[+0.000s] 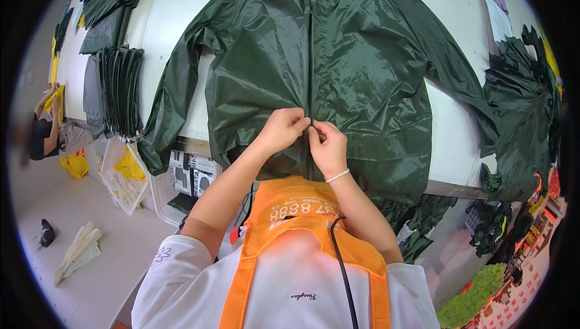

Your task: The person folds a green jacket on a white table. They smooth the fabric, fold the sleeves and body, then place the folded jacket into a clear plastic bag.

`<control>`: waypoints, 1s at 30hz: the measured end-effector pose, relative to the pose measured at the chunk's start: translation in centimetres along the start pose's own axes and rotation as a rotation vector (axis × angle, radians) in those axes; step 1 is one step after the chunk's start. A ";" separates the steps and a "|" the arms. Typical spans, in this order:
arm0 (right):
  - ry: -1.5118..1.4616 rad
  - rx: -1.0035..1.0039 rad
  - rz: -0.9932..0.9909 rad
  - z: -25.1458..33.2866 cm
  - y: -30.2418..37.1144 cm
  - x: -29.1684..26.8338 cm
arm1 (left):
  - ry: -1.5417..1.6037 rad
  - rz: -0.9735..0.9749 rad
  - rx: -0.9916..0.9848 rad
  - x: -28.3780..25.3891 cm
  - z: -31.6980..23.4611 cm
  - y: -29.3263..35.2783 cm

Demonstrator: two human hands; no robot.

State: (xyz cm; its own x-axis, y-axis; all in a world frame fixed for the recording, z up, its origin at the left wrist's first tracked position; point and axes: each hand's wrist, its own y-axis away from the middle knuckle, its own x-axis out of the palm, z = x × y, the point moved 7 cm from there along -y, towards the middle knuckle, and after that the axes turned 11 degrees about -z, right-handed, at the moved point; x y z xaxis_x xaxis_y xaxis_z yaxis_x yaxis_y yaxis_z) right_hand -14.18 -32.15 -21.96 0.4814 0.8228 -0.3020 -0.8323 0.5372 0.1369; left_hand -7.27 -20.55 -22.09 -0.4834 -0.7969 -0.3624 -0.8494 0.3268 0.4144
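Note:
A dark green, shiny raincoat jacket (368,57) lies spread on the white table, its sleeves out to both sides and its hem hanging over the front edge. Down its middle runs the front opening (311,39). At the lower part of this opening, my left hand (284,128) pinches the left front edge between thumb and fingers. My right hand (329,148), with a beaded bracelet at the wrist, pinches the right edge close beside it. The fingertips of both hands nearly meet. Any zipper part between them is too small to make out.
Folded dark green garments (115,90) are stacked on the left of the table (166,18). More green garments (519,111) lie heaped on the right. A white basket (124,175) with yellow cloth stands at lower left. Another person (51,123) handles yellow material at far left.

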 end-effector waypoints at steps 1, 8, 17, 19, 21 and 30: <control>0.000 -0.025 0.011 0.7 0.0 -0.2 | -0.010 -0.013 0.005 0.0 0.2 0.0; 0.066 0.006 0.081 -0.4 -0.3 0.4 | 0.171 -0.121 0.022 -0.6 0.4 2.4; 0.838 -0.369 -0.039 -0.2 0.0 -6.9 | -0.986 -0.460 0.207 -6.0 4.4 7.3; 1.119 -0.223 0.029 -4.1 -0.7 -10.0 | -1.038 -0.438 0.202 -6.4 5.8 5.8; 1.138 -0.252 -0.021 -5.4 -2.0 -10.8 | -1.001 -0.484 0.269 -6.7 6.0 3.6; 1.172 -0.384 -0.285 -4.0 -16.4 -8.9 | -0.964 -0.612 0.477 -9.7 0.3 -12.4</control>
State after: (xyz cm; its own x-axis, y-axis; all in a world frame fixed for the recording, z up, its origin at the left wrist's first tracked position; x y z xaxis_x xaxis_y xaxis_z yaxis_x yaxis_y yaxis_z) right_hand -5.92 -49.06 -25.29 0.2883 -0.0755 -0.9546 -0.8601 0.4176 -0.2928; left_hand 7.91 -16.71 -23.97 0.2331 -0.2504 -0.9397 -0.8851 0.3456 -0.3117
